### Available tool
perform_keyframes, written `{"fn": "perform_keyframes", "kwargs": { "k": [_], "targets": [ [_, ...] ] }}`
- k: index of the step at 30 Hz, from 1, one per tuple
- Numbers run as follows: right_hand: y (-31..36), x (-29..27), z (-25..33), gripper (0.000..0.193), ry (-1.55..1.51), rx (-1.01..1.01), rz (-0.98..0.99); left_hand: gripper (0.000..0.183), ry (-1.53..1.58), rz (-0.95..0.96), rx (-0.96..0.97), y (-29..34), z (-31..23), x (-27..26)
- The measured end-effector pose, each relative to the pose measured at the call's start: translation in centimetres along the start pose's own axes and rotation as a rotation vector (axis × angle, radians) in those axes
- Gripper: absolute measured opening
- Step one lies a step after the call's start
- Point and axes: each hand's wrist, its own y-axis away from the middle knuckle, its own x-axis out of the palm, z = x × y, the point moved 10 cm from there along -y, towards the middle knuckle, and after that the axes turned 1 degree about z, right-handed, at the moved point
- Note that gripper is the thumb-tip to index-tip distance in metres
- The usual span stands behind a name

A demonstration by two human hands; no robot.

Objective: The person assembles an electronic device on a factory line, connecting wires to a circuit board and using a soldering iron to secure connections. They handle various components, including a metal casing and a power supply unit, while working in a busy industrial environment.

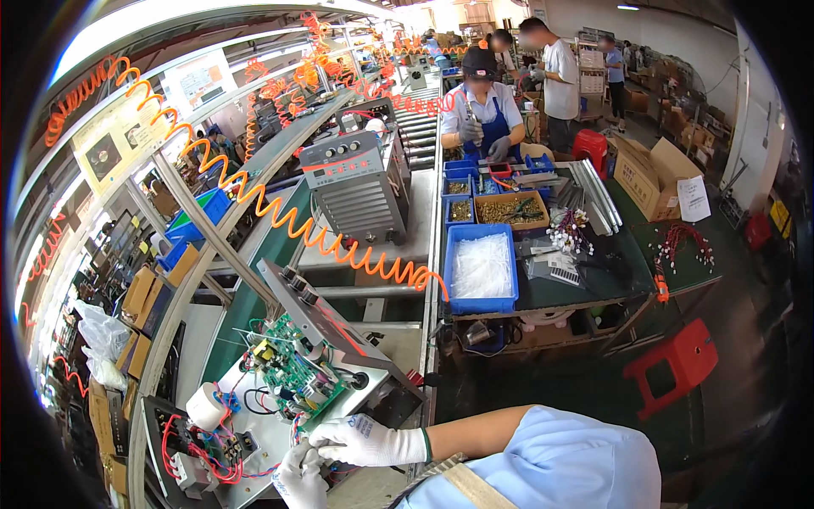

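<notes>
My right hand (365,441), in a white knit glove, reaches in from the right with its fingertips pinched together. Touching it from below is my left hand (301,479), also gloved and closed. Whatever lies between the fingertips is too small or hidden to make out. Both hands are at the near edge of an opened machine chassis (254,424). Thin red and blue wires (261,473) run toward my left hand. Just beyond stands a green circuit board (292,365) behind a tilted grey front panel (318,318). A white cylindrical part (206,405) and red wires (174,433) sit at the left.
A finished-looking grey machine (360,191) stands farther up the line. An orange coiled hose (280,216) hangs across the view. On the right bench are a blue bin (482,297) of white pieces and several parts trays. A co-worker (483,110) works beyond; a red stool (674,365) lies right.
</notes>
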Motion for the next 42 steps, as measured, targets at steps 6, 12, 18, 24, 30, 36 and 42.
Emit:
{"fn": "perform_keyframes", "kwargs": {
  "k": [6,12,18,24,30,36,42],
  "targets": [
    [-0.5,0.3,-1.9,0.017,-0.28,0.09,-0.019,0.025,-0.016,0.048,-0.146,-0.1,1.6,-0.2],
    [-0.8,0.1,-0.7,0.016,0.005,-0.157,-0.082,0.016,0.145,0.055,-0.219,-0.1,3.5,1.0],
    [-1.0,-0.2,-0.4,0.021,-0.078,0.021,0.057,0.016,0.169,0.043,-0.293,0.1,3.1,0.5],
    [-0.4,-0.3,0.6,0.021,0.065,-0.072,0.015,0.016,0.204,0.048,-0.273,0.3,3.9,1.1],
    [-0.1,-0.8,0.6,0.021,0.153,-0.108,-0.097,0.017,0.22,0.061,-0.288,0.2,3.6,1.3],
    [-0.5,-1.2,1.0,0.014,0.296,-0.038,-0.083,0.021,0.138,0.038,-0.171,-0.1,0.7,1.1],
    [-1.5,-0.4,1.7,0.014,0.362,-0.168,0.041,0.019,-0.008,0.035,-0.074,-0.2,-0.9,0.5]
  ]
}}
